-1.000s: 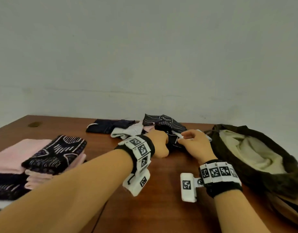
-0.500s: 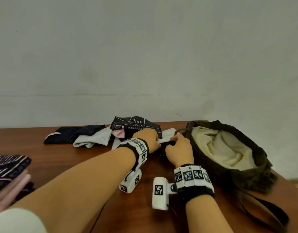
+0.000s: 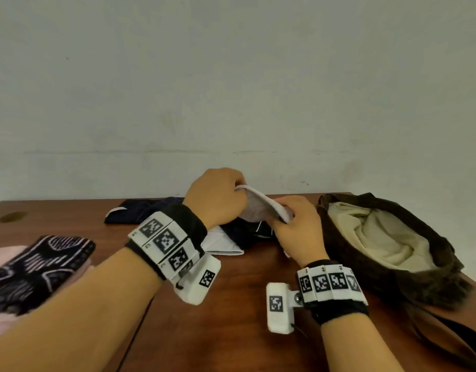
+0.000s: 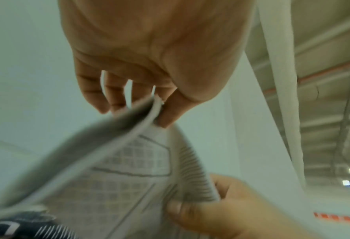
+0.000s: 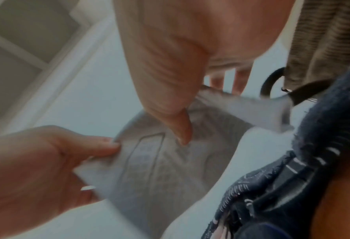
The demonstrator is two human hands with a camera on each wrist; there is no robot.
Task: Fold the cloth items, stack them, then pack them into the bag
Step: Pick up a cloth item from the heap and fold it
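Grey-white cloth (image 3: 261,208) hangs above the table (image 3: 231,304), pinched at one edge by our left hand (image 3: 216,201) and at the other by our right hand (image 3: 298,229), beside the open brown bag (image 3: 392,280); bare wood lies near us, folded cloths (image 3: 41,264) stacked at the left edge. At our left wrist, fingers (image 4: 170,111) nip the cloth's hem. At our right wrist, our thumb (image 5: 178,122) presses its patterned face.
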